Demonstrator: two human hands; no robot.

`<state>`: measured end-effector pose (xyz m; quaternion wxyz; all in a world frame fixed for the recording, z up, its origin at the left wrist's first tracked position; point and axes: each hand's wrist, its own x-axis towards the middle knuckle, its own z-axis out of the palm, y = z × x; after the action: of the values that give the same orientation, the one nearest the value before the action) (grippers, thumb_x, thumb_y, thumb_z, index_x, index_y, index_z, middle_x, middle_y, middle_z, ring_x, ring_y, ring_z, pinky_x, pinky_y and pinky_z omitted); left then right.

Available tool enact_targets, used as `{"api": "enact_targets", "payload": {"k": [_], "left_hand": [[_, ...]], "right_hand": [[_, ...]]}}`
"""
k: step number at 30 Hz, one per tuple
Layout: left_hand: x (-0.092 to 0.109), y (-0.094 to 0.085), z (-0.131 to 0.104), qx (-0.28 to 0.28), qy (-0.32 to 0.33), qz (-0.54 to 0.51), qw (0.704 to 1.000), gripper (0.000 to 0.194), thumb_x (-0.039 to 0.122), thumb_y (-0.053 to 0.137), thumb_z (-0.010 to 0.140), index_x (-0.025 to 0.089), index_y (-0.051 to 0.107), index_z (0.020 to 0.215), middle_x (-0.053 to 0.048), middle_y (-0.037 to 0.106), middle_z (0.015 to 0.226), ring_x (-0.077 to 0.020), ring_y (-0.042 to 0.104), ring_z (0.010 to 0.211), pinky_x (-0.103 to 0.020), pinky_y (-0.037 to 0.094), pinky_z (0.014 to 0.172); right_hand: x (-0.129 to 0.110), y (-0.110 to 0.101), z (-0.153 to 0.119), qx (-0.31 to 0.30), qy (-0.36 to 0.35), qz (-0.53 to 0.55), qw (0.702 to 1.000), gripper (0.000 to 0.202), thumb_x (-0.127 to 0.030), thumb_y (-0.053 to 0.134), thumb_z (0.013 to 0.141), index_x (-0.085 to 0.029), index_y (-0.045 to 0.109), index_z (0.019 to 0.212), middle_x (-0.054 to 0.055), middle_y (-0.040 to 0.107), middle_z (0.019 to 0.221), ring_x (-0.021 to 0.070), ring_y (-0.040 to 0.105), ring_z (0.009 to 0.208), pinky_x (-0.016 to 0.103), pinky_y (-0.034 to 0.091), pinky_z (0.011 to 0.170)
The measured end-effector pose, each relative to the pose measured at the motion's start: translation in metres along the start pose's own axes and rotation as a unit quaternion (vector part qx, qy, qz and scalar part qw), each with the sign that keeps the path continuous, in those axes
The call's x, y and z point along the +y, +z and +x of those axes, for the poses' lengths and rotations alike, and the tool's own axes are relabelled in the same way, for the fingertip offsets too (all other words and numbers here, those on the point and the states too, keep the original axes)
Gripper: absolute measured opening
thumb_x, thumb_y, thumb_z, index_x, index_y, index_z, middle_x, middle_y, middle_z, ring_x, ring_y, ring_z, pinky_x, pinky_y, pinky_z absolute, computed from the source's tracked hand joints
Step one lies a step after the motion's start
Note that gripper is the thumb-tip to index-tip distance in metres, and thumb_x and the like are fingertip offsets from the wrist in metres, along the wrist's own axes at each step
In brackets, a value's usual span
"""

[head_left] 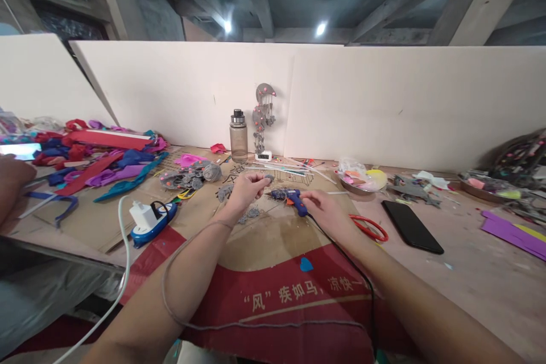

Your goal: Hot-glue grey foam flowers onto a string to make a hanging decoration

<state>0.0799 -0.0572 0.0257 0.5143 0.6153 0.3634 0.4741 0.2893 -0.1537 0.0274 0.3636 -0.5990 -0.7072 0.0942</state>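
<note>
Above the cardboard sheet (264, 244), my left hand (248, 189) pinches a small grey piece (269, 178) between thumb and fingertips. My right hand (319, 205) is closed at the handle of a blue glue gun (298, 202), whose nozzle points left, just below and right of the grey piece. Grey yarn (277, 324) loops around my left forearm and runs across the cardboard's red part. Bits of grey yarn (251, 215) lie under my left hand. A grey yarn ball (212, 171) rests behind and to the left.
A bottle (239, 139) and a hanging grey ornament (264, 111) stand at the back. On the left are a power strip (153, 224) and coloured fabric strips (98, 153). Red-handled scissors (369, 228), a black phone (412, 226) and a bowl (362, 186) lie right. Another person's hand (15, 182) shows far left.
</note>
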Motion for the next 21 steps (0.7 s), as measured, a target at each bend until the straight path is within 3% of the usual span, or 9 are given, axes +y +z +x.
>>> {"api": "enact_targets", "payload": {"k": [2, 6, 8, 11, 16, 21], "left_hand": [[0.001, 0.001, -0.001, -0.028, -0.008, -0.023, 0.999, 0.029, 0.041, 0.070, 0.068, 0.014, 0.061, 0.065, 0.005, 0.045, 0.046, -0.0051, 0.034, 0.041, -0.021, 0.024, 0.044], [0.000, 0.002, 0.000, -0.066, -0.027, -0.055, 0.996, 0.033, 0.044, 0.074, 0.066, 0.013, 0.063, 0.067, 0.005, 0.047, 0.047, -0.0048, 0.036, 0.042, -0.021, 0.023, 0.044], [-0.001, 0.002, 0.001, -0.079, -0.029, -0.062, 0.995, 0.034, 0.045, 0.075, 0.065, 0.013, 0.063, 0.067, 0.005, 0.047, 0.047, -0.0045, 0.035, 0.042, -0.020, 0.023, 0.044], [-0.003, 0.003, 0.001, -0.097, -0.029, -0.068, 0.993, 0.035, 0.045, 0.076, 0.065, 0.012, 0.063, 0.067, 0.005, 0.047, 0.048, -0.0041, 0.034, 0.043, -0.020, 0.023, 0.044], [0.001, 0.004, -0.002, -0.100, -0.037, -0.073, 0.992, 0.038, 0.047, 0.076, 0.064, 0.012, 0.064, 0.069, 0.003, 0.050, 0.051, -0.0043, 0.036, 0.045, -0.020, 0.024, 0.044], [0.004, 0.002, -0.001, -0.105, -0.050, -0.085, 0.990, 0.040, 0.046, 0.080, 0.058, 0.011, 0.064, 0.067, 0.002, 0.052, 0.051, -0.0036, 0.035, 0.043, -0.019, 0.022, 0.042]], "right_hand": [[0.018, -0.024, -0.013, 0.008, -0.011, -0.070, 0.997, 0.025, -0.028, 0.044, 0.089, -0.020, 0.067, 0.095, 0.007, 0.071, 0.095, 0.0206, 0.063, 0.088, 0.034, 0.047, 0.083], [0.072, -0.057, -0.045, -0.044, -0.028, -0.212, 0.976, 0.029, -0.027, 0.041, 0.091, -0.015, 0.066, 0.100, 0.013, 0.068, 0.097, 0.0252, 0.063, 0.094, 0.039, 0.048, 0.086], [0.098, -0.059, -0.059, -0.087, -0.035, -0.239, 0.967, 0.030, -0.024, 0.044, 0.088, -0.014, 0.067, 0.104, 0.015, 0.067, 0.100, 0.0252, 0.063, 0.095, 0.040, 0.048, 0.089], [0.121, -0.051, -0.072, -0.088, -0.089, -0.269, 0.955, 0.034, -0.021, 0.046, 0.087, -0.018, 0.065, 0.115, 0.015, 0.062, 0.116, 0.0259, 0.058, 0.107, 0.041, 0.045, 0.096], [0.125, -0.041, -0.073, -0.076, -0.115, -0.374, 0.917, 0.033, -0.019, 0.045, 0.088, -0.016, 0.063, 0.116, 0.017, 0.062, 0.114, 0.0273, 0.058, 0.100, 0.041, 0.047, 0.084], [0.117, -0.051, -0.066, -0.088, -0.095, -0.421, 0.898, 0.045, -0.014, 0.054, 0.078, -0.011, 0.056, 0.123, 0.014, 0.063, 0.090, 0.0225, 0.058, 0.075, 0.034, 0.046, 0.071]]}}
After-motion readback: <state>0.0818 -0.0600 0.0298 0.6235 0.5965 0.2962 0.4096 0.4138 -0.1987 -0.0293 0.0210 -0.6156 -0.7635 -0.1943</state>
